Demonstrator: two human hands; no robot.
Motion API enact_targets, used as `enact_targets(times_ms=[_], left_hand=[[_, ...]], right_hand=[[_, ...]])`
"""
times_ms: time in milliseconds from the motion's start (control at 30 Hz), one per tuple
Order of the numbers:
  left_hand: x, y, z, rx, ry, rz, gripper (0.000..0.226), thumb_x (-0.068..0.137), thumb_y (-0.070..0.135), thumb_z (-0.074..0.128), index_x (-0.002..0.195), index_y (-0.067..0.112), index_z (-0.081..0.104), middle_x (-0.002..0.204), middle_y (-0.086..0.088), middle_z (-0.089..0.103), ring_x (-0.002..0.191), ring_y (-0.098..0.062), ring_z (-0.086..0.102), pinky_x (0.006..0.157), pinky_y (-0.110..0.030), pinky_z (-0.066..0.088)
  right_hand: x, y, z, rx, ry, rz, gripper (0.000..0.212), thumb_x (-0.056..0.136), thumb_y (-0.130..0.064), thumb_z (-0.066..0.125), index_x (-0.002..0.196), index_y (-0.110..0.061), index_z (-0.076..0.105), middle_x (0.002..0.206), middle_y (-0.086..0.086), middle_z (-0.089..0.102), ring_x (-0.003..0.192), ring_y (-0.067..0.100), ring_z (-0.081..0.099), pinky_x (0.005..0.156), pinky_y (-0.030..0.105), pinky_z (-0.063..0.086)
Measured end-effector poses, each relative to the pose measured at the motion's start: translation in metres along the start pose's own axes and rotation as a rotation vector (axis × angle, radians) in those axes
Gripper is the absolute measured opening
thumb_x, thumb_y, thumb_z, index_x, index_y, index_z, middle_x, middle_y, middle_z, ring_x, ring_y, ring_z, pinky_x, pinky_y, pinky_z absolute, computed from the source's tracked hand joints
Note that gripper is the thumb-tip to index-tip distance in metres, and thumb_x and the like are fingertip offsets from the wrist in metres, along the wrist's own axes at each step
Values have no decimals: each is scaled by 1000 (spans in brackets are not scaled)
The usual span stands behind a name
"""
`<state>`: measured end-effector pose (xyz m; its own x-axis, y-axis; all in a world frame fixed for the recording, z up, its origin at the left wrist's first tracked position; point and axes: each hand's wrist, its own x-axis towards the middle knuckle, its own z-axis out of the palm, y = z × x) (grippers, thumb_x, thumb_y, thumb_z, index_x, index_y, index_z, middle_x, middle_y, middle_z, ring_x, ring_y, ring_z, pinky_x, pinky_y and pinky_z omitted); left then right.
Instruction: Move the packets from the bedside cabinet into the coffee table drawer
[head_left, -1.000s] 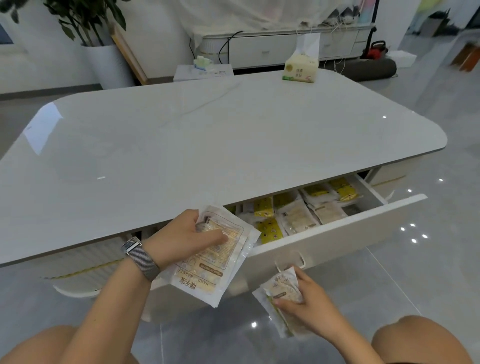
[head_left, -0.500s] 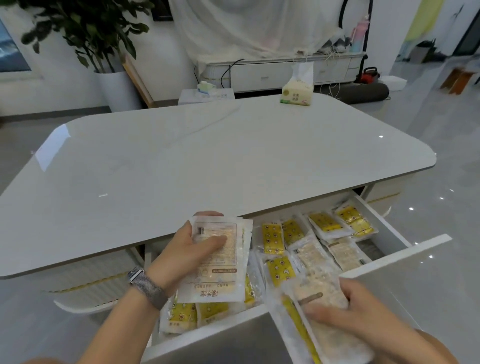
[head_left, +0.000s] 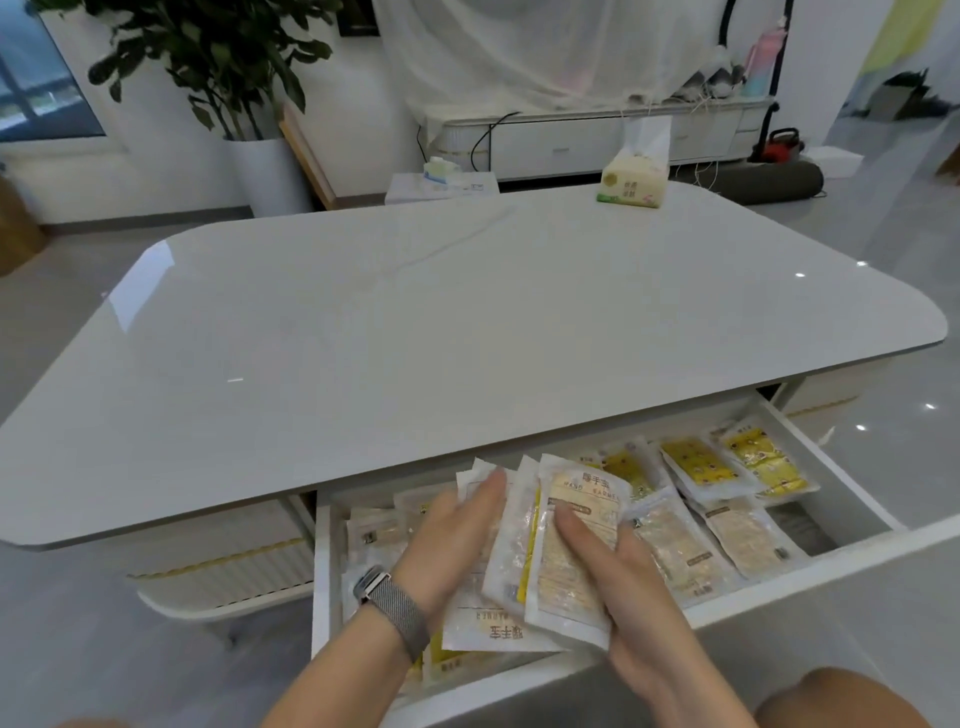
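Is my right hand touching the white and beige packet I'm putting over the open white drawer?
Touching. The head view shows the right hand under the white and beige packet, its fingers lying across the packet's front.

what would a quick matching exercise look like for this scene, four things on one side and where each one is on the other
Things:
1. tissue pack
2. drawer
3. wristwatch
4. potted plant

Places or states:
A. on the left wrist
B. on the floor behind the coffee table's far left corner
C. on the far side of the coffee table top
D. pulled open, packets lying inside

Pairs: 1-C, 2-D, 3-A, 4-B
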<state>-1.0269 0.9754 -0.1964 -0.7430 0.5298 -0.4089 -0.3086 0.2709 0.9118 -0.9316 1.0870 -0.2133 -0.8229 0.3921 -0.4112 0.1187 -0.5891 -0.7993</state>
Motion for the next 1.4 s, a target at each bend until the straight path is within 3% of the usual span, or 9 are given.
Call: enact_targets(times_ms=[100, 267, 400, 500, 700, 867, 1000, 1100, 1400], left_hand=[[3, -4, 5, -17, -97, -48, 45, 88, 60, 47, 95, 28, 77, 99, 5, 75, 94, -14, 70, 94, -35, 50], [2, -15, 12, -209, -105, -120, 60, 66, 62, 71, 112, 23, 69, 111, -1, 72, 100, -18, 69, 90, -37, 54], [0, -13, 7, -411, -143, -205, 32, 78, 28, 73, 104, 9, 74, 105, -19, 71, 97, -36, 69, 87, -50, 54], [-1, -11, 3, -583, -138, -189, 45, 77, 30, 72, 115, 7, 68, 112, -19, 69, 102, -37, 67, 89, -51, 53], [-2, -7, 8, -666, 152, 55, 37, 64, 35, 75, 94, 14, 71, 89, -6, 73, 82, -23, 72, 72, -37, 57], [-15, -4, 24, -516, 306, 294, 45, 60, 38, 78, 97, 13, 68, 87, -1, 75, 87, -19, 72, 69, -30, 58], [-20, -9, 26, -720, 172, 157, 74, 53, 43, 85, 117, 13, 63, 107, -10, 71, 100, -27, 69, 81, -41, 55], [-19, -9, 24, -730, 44, 95, 52, 54, 40, 87, 97, 15, 72, 98, -12, 72, 91, -28, 71, 74, -38, 57], [-18, 3, 20, -290, 80, 257, 33, 69, 39, 75, 88, 12, 75, 90, -8, 76, 89, -25, 72, 80, -37, 58]], right_hand=[[3, 5, 3, -141, 6, -17, 58, 71, -31, 73, 123, -27, 47, 109, 3, 72, 96, 20, 71, 85, 43, 57], [5, 10, 14, -456, -14, -133, 55, 85, -36, 68, 127, -45, 33, 106, -25, 61, 83, -19, 61, 64, 4, 48], [4, 12, 17, -451, -109, -98, 79, 78, -47, 69, 141, -46, 21, 126, -21, 56, 105, -9, 60, 85, 17, 53], [-1, 6, 11, -117, -134, -81, 74, 77, -38, 75, 140, -39, 38, 133, -9, 57, 108, 3, 64, 75, 19, 55], [-13, 18, 16, 551, -177, 99, 75, 71, -51, 74, 133, -14, 54, 131, 19, 58, 120, 36, 57, 96, 52, 46], [-23, 20, 41, 486, -29, -60, 48, 86, -44, 49, 122, -16, 64, 113, 9, 71, 105, 24, 68, 87, 40, 53], [-20, 25, 42, 306, 138, -333, 29, 87, -39, 51, 109, -34, 69, 110, 2, 72, 102, 18, 69, 73, 29, 59], [-21, 26, 42, 258, 197, -383, 26, 81, -37, 52, 87, -31, 76, 96, 3, 75, 91, 16, 72, 67, 26, 58], [-10, 25, 23, -81, 142, -329, 33, 101, -23, 39, 94, -20, 71, 92, 1, 75, 92, 16, 71, 71, 20, 55]])
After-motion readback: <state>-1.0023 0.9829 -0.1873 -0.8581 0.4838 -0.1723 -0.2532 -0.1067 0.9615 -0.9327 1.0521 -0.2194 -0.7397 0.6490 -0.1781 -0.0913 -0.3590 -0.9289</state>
